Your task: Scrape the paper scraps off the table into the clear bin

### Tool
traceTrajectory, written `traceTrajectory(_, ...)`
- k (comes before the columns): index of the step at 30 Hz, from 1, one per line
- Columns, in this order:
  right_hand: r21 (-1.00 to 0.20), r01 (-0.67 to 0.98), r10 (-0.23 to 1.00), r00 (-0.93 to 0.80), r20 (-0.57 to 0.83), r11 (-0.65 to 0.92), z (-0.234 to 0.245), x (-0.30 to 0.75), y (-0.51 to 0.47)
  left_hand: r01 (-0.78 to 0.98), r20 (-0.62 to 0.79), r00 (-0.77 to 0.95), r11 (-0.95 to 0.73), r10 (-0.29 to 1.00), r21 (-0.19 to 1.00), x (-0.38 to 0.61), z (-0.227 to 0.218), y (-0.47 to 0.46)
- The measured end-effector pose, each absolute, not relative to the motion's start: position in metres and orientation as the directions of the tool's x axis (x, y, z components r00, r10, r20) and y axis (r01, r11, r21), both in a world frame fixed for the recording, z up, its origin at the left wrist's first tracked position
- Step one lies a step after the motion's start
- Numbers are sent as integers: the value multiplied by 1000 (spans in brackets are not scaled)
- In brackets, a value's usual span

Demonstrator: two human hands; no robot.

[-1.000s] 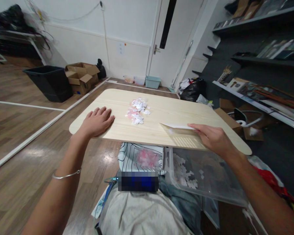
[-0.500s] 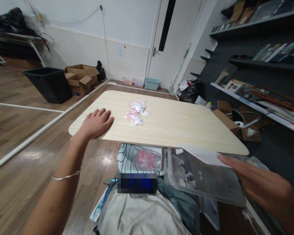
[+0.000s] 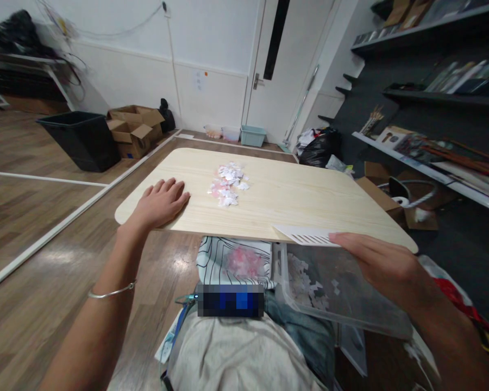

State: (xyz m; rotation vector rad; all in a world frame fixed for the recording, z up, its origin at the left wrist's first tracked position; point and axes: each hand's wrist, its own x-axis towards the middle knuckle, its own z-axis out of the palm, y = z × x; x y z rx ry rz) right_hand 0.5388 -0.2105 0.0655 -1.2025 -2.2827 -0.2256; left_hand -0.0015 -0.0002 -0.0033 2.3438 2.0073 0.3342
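My left hand lies flat on the left end of the pale wooden tabletop, fingers stretched out and holding nothing. To its right is a pile of torn white and pink paper scraps. My right hand grips a white card with dark slanted stripes by its right end, over the table's near edge. Below that edge a clear plastic bin holds white paper scraps on its left side. Left of the bin, pink scraps lie in a white cloth bag with black lines.
A black bin and open cardboard boxes stand on the floor at the back left. Dark shelves with supplies line the right wall. A blue tub and a black rubbish bag sit behind the table.
My right hand and the striped card have moved left and up, from over the clear bin to the table's near edge. My left hand stays in place.
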Motion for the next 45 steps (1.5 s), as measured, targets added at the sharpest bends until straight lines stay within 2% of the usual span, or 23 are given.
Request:
traceTrajectory(5, 21, 769, 634, -542, 552, 639, 52, 570, -264, 968, 141, 147, -171, 979, 183, -2, -3, 0)
traceTrajectory(6, 28, 787, 660, -535, 527, 616, 51, 571, -278, 968, 140, 146, -171, 979, 185, -2, -3, 0)
traceTrajectory(9, 12, 911, 715, -332, 616, 412, 52, 557, -312, 967, 143, 146, -172, 979, 187, -2, -2, 0)
traceTrajectory(11, -23, 977, 699, -136, 702, 213, 55, 538, -318, 969, 146, 145, -171, 979, 181, -1, -2, 0)
traceTrajectory(13, -130, 991, 653, 80, 753, 28, 59, 516, -305, 971, 146, 140, -165, 979, 173, -1, -2, 0)
traceTrajectory(14, -210, 978, 664, 154, 732, 5, 61, 506, -292, 972, 145, 139, -163, 980, 169, 0, -2, -1)
traceTrajectory(16, -447, 893, 718, 274, 640, 57, 63, 489, -255, 972, 140, 140, -163, 980, 168, -1, -1, -1)
traceTrajectory(18, -678, 727, 785, 354, 508, 111, 62, 477, -214, 971, 132, 146, -168, 980, 173, -1, 0, -1)
traceTrajectory(20, -821, 559, 856, 361, 370, 119, 59, 472, -178, 968, 127, 148, -170, 981, 184, -2, 0, -1)
traceTrajectory(22, -888, 451, 910, 327, 256, 88, 54, 470, -155, 965, 128, 147, -171, 981, 198, -2, 1, -1)
traceTrajectory(25, -930, 366, 950, 285, 126, 13, 51, 468, -148, 962, 123, 156, -179, 980, 205, -2, 2, -1)
traceTrajectory(30, -938, 333, 970, 241, -15, -98, 56, 457, -166, 973, 104, 144, -160, 984, 164, 0, 4, -2)
traceTrajectory(38, -946, 309, 979, 203, -32, -95, 67, 455, -174, 977, 105, 132, -147, 986, 151, 0, 3, -1)
traceTrajectory(45, -953, 301, 983, 181, 24, -32, 66, 451, -157, 978, 105, 141, -155, 985, 142, -1, 0, 0)
